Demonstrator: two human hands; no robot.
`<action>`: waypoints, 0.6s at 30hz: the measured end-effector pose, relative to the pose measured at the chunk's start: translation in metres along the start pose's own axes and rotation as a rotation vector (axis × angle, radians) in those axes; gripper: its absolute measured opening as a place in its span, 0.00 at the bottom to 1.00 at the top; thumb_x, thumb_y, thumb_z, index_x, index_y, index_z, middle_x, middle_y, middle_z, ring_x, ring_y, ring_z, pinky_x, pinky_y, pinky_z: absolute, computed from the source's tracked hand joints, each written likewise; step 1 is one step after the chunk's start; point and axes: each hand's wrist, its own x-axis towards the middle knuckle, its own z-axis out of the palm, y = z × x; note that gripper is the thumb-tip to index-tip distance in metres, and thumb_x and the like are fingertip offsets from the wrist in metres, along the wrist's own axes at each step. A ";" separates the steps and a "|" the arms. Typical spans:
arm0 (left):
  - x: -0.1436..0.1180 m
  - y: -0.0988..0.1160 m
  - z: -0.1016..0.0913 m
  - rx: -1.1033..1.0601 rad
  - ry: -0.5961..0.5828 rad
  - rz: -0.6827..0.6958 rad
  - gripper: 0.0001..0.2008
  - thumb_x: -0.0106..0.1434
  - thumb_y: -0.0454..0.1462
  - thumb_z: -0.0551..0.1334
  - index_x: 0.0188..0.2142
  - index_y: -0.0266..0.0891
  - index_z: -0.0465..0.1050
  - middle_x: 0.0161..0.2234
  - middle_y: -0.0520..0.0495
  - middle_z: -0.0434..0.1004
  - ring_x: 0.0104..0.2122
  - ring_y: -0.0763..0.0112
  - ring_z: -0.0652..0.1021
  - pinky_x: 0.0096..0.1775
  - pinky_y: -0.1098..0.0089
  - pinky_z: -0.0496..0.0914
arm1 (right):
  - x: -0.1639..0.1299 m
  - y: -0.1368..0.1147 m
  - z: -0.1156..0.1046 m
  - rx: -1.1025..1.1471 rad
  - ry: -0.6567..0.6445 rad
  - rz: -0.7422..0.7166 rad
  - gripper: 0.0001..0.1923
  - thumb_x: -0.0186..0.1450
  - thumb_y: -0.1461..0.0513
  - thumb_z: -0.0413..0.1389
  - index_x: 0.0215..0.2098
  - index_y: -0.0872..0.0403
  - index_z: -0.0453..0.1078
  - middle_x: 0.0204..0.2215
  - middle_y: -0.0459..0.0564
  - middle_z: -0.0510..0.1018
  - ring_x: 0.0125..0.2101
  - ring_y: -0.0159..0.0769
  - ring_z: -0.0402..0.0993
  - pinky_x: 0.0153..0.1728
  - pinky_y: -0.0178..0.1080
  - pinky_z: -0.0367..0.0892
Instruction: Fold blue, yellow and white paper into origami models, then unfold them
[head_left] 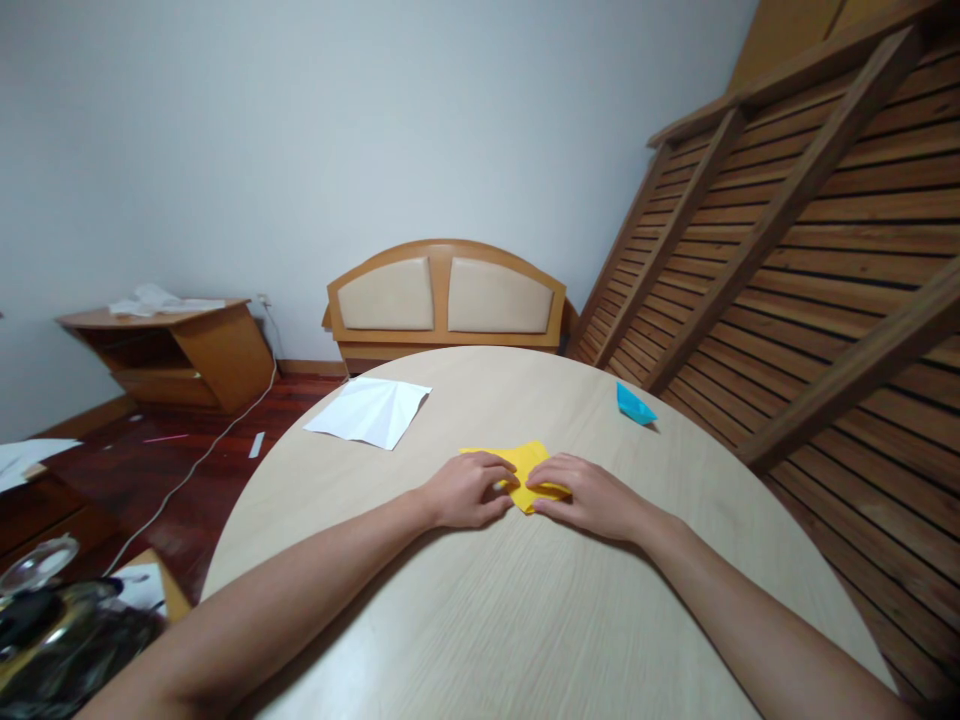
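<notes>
Yellow folded paper, white creased sheet, blue paper boat, all on a pale wood-grain desk.

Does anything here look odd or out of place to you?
A slatted wooden bed frame leans tilted against the wall, and its headboard sits on the floor behind the table. Scraps of paper lie on the floor. Both hands, left hand and right hand, press yellow paper.
</notes>
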 end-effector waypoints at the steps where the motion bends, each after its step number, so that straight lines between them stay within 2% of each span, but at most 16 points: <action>1: 0.000 0.000 0.000 0.001 -0.003 0.003 0.15 0.66 0.40 0.59 0.49 0.41 0.76 0.53 0.43 0.76 0.52 0.60 0.76 0.55 0.62 0.69 | 0.001 0.000 0.001 0.003 0.001 0.001 0.12 0.70 0.54 0.54 0.44 0.50 0.77 0.42 0.50 0.81 0.43 0.41 0.75 0.48 0.43 0.66; 4: -0.001 0.001 0.000 0.016 -0.010 -0.016 0.14 0.67 0.42 0.59 0.47 0.40 0.76 0.53 0.43 0.77 0.52 0.60 0.76 0.54 0.62 0.69 | 0.001 0.001 0.003 0.010 0.003 0.013 0.14 0.73 0.57 0.49 0.43 0.51 0.77 0.40 0.50 0.82 0.41 0.40 0.75 0.46 0.42 0.66; 12: 0.000 0.001 0.005 0.078 0.029 -0.073 0.14 0.70 0.44 0.56 0.46 0.39 0.74 0.46 0.42 0.80 0.45 0.61 0.79 0.47 0.64 0.72 | 0.003 0.000 0.004 0.028 0.022 0.044 0.16 0.73 0.56 0.48 0.40 0.52 0.77 0.38 0.51 0.82 0.39 0.40 0.75 0.43 0.41 0.66; 15: 0.002 0.000 0.007 0.095 0.051 -0.090 0.12 0.70 0.42 0.56 0.44 0.39 0.74 0.43 0.43 0.81 0.42 0.62 0.79 0.44 0.65 0.72 | 0.002 0.000 0.002 0.021 0.023 0.065 0.15 0.72 0.55 0.50 0.40 0.52 0.77 0.37 0.52 0.81 0.38 0.40 0.75 0.41 0.41 0.67; 18: 0.002 -0.001 0.008 0.099 0.057 -0.118 0.10 0.69 0.40 0.56 0.42 0.40 0.74 0.41 0.44 0.80 0.40 0.63 0.79 0.41 0.67 0.71 | 0.000 0.002 0.003 0.023 0.050 0.097 0.12 0.69 0.55 0.55 0.45 0.52 0.76 0.41 0.53 0.81 0.40 0.42 0.76 0.42 0.42 0.68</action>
